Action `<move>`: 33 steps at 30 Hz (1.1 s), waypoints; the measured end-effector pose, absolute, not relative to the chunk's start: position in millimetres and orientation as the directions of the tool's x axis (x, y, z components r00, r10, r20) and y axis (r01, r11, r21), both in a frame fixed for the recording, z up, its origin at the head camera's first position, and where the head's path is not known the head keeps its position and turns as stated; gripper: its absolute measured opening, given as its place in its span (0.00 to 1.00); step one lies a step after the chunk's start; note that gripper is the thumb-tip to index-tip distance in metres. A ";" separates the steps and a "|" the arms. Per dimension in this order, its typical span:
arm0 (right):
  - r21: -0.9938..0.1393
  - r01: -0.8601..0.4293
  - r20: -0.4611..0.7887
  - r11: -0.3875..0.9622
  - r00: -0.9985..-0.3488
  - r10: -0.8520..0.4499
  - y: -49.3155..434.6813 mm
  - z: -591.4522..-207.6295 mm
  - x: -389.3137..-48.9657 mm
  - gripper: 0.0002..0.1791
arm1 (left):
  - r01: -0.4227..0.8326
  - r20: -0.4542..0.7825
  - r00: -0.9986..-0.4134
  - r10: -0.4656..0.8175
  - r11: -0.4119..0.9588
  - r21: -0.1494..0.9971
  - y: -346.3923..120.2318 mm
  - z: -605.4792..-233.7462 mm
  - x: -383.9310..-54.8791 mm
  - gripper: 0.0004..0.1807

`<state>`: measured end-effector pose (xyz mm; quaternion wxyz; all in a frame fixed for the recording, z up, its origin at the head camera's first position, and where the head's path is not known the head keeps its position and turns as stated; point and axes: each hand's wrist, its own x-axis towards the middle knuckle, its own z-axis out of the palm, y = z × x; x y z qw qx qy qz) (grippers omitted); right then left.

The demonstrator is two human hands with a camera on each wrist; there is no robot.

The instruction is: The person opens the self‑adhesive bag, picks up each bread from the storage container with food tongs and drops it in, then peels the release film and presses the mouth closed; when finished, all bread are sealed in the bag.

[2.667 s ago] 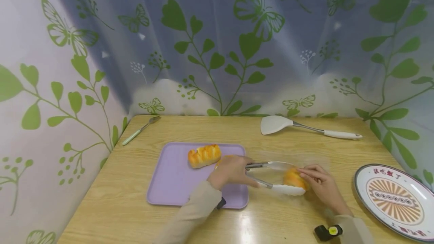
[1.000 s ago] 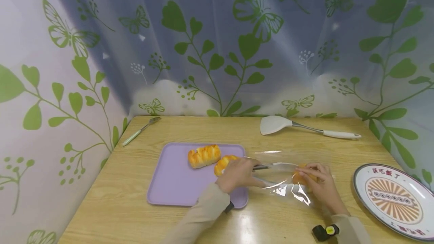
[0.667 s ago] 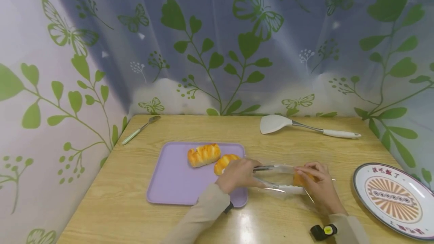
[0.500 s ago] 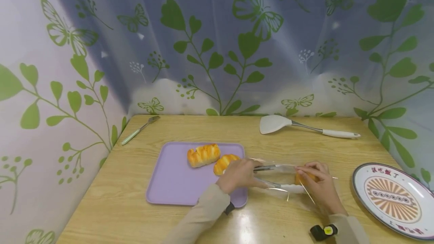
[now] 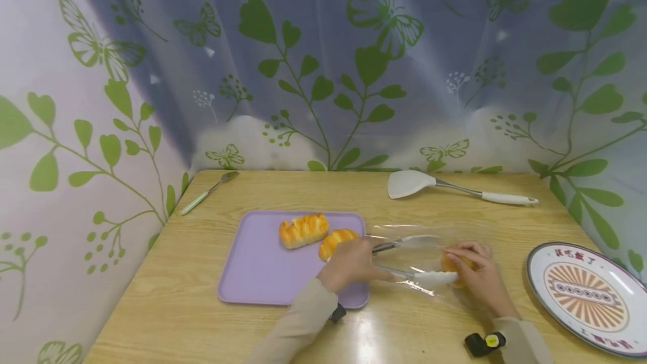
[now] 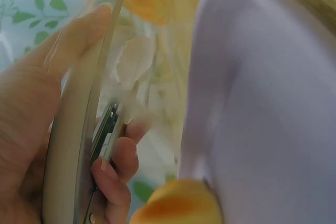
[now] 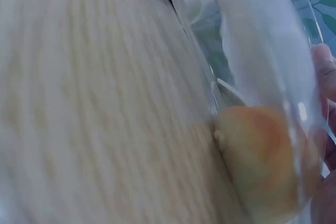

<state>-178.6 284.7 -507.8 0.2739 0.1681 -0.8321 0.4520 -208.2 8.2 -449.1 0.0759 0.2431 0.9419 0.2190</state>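
My left hand [image 5: 354,265] grips a pair of tongs [image 5: 429,278] with white scalloped heads and metal arms. The tongs reach into a clear plastic bag [image 5: 427,292], their arms spread apart. At the bag's far end lies a golden bread roll [image 5: 449,263], partly covered by my right hand [image 5: 477,277], which pinches the bag there. In the right wrist view the roll [image 7: 262,166] sits inside the film, close to the wooden tabletop. The left wrist view shows my thumb along one arm of the tongs [image 6: 79,129] and fingers curled round the other.
A lilac tray [image 5: 263,280] lies left of the bag, bearing a long bread loaf [image 5: 303,231] and a smaller roll [image 5: 337,242]. A white spatula [image 5: 411,184] and a green-handled fork-like utensil [image 5: 202,201] lie at the back. A patterned plate [image 5: 586,296] is at right.
The tongs' arms have spread wider since half a second ago. Earlier the roll sat between the white heads; it is now farther right, under my right hand. The film has shifted.
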 end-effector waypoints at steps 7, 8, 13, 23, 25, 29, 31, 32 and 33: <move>-0.688 -0.486 0.571 0.539 -0.821 -0.013 288.6 -503.8 -176.4 0.12 | 0.405 0.026 -0.891 0.454 0.765 0.500 -23.6 -446.5 -202.4 0.40; -0.694 -0.476 0.560 0.539 -0.828 -0.010 288.8 -502.8 -175.5 0.11 | 0.404 0.040 -0.895 0.445 0.767 0.498 -28.9 -446.4 -200.9 0.40; -0.737 -0.402 0.483 0.544 -0.875 0.008 289.5 -499.2 -171.5 0.08 | 0.369 0.066 -0.914 0.399 0.755 0.543 -58.2 -445.1 -190.0 0.39; -0.751 -0.371 0.455 0.546 -0.890 0.020 290.0 -502.0 -172.4 0.09 | 0.246 0.076 -0.967 0.244 0.804 0.541 -117.5 -439.6 -164.3 0.42; -0.747 -0.373 0.460 0.550 -0.887 0.023 290.4 -502.3 -172.6 0.09 | 0.223 0.084 -0.974 0.211 0.821 0.526 -126.1 -440.0 -160.4 0.40; -0.744 -0.382 0.470 0.548 -0.882 0.023 290.1 -500.7 -172.9 0.09 | 0.168 0.083 -0.986 0.146 0.844 0.509 -140.6 -442.6 -152.8 0.39; -0.751 -0.381 0.465 0.540 -0.885 0.023 289.6 -499.4 -172.3 0.09 | 0.142 0.078 -0.990 0.118 0.845 0.516 -147.0 -444.2 -149.5 0.39; -0.756 -0.376 0.459 0.535 -0.888 0.024 289.7 -498.6 -171.8 0.09 | 0.135 0.080 -0.991 0.109 0.844 0.518 -149.8 -445.2 -148.2 0.39; -0.764 -0.370 0.449 0.529 -0.893 0.024 289.9 -497.9 -171.2 0.09 | 0.126 0.080 -0.992 0.098 0.845 0.520 -152.5 -446.1 -147.0 0.39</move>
